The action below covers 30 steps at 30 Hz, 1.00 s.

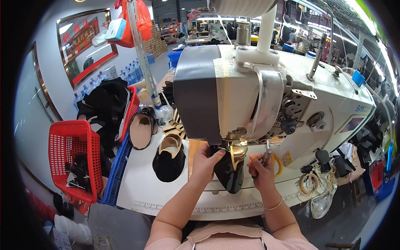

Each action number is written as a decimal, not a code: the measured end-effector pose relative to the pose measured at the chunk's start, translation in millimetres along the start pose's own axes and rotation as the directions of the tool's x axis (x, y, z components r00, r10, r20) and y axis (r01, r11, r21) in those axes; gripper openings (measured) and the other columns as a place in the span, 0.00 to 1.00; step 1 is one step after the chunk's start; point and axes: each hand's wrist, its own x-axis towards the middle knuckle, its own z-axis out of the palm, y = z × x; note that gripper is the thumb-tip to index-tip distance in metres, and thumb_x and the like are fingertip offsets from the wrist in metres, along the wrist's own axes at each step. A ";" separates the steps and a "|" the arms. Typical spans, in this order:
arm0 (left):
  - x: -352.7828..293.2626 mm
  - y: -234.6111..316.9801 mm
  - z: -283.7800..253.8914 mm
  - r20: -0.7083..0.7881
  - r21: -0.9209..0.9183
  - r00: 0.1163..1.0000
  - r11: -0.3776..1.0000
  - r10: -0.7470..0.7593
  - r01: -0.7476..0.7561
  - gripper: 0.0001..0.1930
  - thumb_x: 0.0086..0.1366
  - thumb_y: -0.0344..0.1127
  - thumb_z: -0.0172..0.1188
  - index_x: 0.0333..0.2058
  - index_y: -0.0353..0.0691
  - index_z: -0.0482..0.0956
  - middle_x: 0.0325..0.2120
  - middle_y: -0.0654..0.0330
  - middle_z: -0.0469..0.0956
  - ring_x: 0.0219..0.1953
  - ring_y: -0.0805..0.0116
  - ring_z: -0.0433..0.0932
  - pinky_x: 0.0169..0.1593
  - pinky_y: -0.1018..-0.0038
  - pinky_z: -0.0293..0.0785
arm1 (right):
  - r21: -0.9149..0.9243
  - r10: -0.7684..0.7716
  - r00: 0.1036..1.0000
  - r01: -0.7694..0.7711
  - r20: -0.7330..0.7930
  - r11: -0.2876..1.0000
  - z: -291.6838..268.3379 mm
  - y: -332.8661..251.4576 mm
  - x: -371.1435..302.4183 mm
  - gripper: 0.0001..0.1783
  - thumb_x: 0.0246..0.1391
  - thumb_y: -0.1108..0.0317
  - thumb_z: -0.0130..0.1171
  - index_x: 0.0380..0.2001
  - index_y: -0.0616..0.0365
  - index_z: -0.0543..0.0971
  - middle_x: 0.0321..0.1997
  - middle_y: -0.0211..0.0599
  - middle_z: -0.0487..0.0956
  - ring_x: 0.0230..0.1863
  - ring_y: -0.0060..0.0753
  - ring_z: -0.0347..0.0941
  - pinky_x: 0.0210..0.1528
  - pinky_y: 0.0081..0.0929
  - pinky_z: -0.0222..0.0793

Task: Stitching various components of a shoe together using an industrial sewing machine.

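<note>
A glossy black shoe upper (230, 177) with a gold-coloured part hangs toe toward me under the head of a large industrial sewing machine (233, 96). At its left edge, just below the needle area, my left hand (205, 162) pinches the upper between thumb and fingers. On the other side, my right hand (262, 167) is closed around a pair of scissors (268, 151), its metal tip pointing up and away from me. The scissors are apart from the upper. The machine head covers the upper's far end.
Another black upper (168, 166) and a shoe piece with a beige insole (141, 132) lie on the white table (137, 183) at left. Red baskets (93, 166) stand beyond its left edge. A yellow tape roll (278, 165) sits right of my right hand; cord coils (309, 183) hang farther right.
</note>
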 end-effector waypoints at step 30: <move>-75.3 -35.7 49.1 0.773 0.556 0.583 0.177 0.250 -0.812 0.11 0.48 0.30 0.61 0.34 0.44 0.78 0.22 0.64 0.72 0.24 0.67 0.74 0.26 0.73 0.70 | 0.353 0.332 0.943 -0.306 -0.015 0.884 -112.4 21.1 -33.6 0.18 0.56 0.54 0.49 0.40 0.56 0.74 0.34 0.33 0.77 0.33 0.25 0.74 0.29 0.23 0.69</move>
